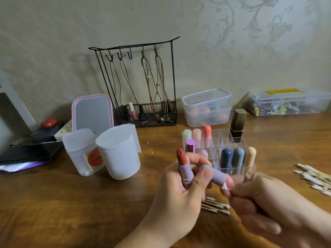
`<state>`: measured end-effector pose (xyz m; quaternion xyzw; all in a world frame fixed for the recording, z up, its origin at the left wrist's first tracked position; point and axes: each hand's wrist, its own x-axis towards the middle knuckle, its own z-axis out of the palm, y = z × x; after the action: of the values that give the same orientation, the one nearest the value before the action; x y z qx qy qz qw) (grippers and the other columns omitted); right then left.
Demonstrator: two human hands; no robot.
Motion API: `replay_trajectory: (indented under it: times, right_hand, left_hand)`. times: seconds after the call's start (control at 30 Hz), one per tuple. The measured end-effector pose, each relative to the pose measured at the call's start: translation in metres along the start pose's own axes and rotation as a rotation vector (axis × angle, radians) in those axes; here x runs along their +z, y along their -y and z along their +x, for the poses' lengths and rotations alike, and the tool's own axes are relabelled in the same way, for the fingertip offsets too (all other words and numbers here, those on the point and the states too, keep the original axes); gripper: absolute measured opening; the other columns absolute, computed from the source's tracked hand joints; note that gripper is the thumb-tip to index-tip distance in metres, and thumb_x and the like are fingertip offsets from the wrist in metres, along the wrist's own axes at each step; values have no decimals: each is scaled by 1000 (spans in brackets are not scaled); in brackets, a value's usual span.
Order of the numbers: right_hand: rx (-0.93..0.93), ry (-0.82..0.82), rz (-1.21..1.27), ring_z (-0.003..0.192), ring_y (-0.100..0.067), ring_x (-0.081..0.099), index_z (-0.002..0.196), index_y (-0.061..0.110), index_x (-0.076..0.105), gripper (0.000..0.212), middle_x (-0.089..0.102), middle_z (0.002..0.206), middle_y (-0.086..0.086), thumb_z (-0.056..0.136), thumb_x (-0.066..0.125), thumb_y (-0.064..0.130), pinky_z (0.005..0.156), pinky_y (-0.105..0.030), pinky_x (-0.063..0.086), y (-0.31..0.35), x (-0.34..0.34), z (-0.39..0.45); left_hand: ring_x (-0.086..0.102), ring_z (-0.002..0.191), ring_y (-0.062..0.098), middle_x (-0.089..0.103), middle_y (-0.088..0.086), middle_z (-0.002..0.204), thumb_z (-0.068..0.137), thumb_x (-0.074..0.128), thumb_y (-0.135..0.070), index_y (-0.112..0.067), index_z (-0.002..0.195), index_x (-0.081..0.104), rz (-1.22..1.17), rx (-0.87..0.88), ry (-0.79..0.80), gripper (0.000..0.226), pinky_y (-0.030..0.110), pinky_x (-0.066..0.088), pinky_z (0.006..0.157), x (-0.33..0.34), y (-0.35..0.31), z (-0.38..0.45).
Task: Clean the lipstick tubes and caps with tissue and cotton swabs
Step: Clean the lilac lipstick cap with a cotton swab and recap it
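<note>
My left hand [179,190] grips an uncapped lilac lipstick tube [185,171] with its red-brown bullet pointing up, and its thumb and fingers also hold the lilac cap [214,173]. My right hand [265,197] pinches a cotton swab [226,187] whose tip sits at the cap's open end. Used swabs [215,206] lie on the table below my hands. A clear organizer [223,140] behind them holds several capped lipsticks. A white tissue roll [119,152] stands to the left.
A pile of fresh cotton swabs [315,179] lies at the right edge. A translucent cup [80,151], pink mirror [92,113], wire jewellery rack [143,86], plastic boxes [207,108] and a black-gold lipstick [237,125] stand along the back of the wooden table [71,212].
</note>
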<state>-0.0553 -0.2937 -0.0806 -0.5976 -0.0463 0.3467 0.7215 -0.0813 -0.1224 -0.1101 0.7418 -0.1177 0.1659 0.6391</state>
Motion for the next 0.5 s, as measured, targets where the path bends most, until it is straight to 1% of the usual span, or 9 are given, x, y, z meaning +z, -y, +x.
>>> replay_trajectory:
  times: [0.07,0.1,0.17,0.2,0.27,0.37,0.4,0.47,0.5]
  right_hand:
    - [53,15,101,23,-5,21,58,7,52,28,24,45,-5,82,56,19,36,-8,17,5,8,-2]
    - [-39,-22,-81,23,-9,22,55,11,51,38,26,43,-7,89,54,29,33,-11,17,4,7,-2]
    - [-458,-115,-771,30,-6,34,56,22,52,53,42,43,3,92,46,61,34,-22,29,-3,0,-5]
    - [-674,-264,-1116,37,-5,40,64,29,56,47,48,49,7,90,44,66,39,-18,33,-4,-4,-2]
    - [-892,-375,-1369,48,-6,47,81,34,59,29,53,64,13,91,45,58,42,-20,41,-5,-11,1]
    - [-1032,-409,-1487,44,-21,49,82,22,67,25,55,66,6,92,47,34,36,-25,41,-12,-9,8]
    - [-1051,-411,-1476,44,-19,50,81,22,68,24,56,65,8,91,48,31,36,-23,42,-15,-8,8]
    - [-892,-413,-1236,44,-8,49,72,28,66,24,54,57,15,92,52,30,40,-18,41,-19,0,8]
    - [-759,-364,-980,41,-7,45,65,26,65,32,51,51,13,95,55,26,39,-16,36,-18,4,7]
  left_hand:
    - [53,55,9,58,0,60,90,56,-30,-13,101,62,-21,-17,16,20,23,49,58,-1,-2,2]
    - [52,55,11,57,0,60,90,58,-29,-11,100,63,-73,-48,15,21,22,47,55,-1,-3,4]
    - [51,56,16,59,9,62,90,61,-27,-6,96,66,-182,-124,-24,22,22,42,53,-4,-3,8]
    - [52,59,19,60,15,65,90,61,-26,-6,94,68,-214,-150,-43,22,23,42,54,-4,-2,10]
    - [52,61,19,60,22,70,89,61,-26,-5,94,70,-232,-159,-48,23,24,42,53,-4,-1,10]
    - [61,67,14,66,20,80,84,60,-28,-5,94,70,-228,-182,-23,28,20,50,61,-2,-1,8]
    - [62,68,12,68,14,78,84,60,-29,-5,95,70,-231,-190,-17,28,19,51,63,-1,0,8]
    - [58,60,9,65,3,67,85,59,-27,-3,97,66,-243,-177,-16,28,17,47,56,1,0,6]
    - [54,55,7,62,0,63,86,58,-27,-3,99,64,-239,-155,-16,28,16,44,52,2,-1,6]
